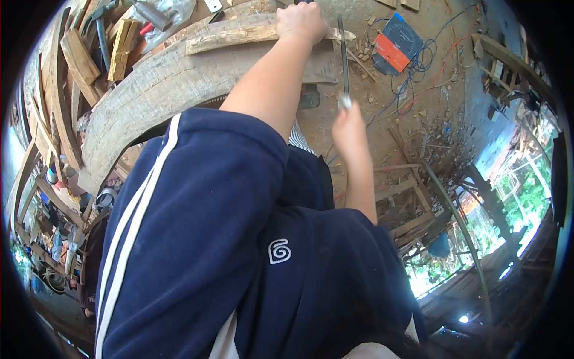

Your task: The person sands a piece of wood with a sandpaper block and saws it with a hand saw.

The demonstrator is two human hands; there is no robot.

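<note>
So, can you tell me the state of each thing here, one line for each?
left hand: closed over the end of the pale wood piece, pressing it down.
pale wood piece: lying flat on the curved timber, rough-edged.
curved timber: resting under the pale piece, weathered and grey.
right hand: closed on the lower end of the metal rod.
metal rod: held about upright in the picture, its far end near the wood.
orange-and-black tool: lying on the ground, untouched.

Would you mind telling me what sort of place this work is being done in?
Most likely an open-sided woodworking shed: a big curved beam under the left hand, stacked curved timbers, chips on the dirt floor, and greenery beyond.
</note>
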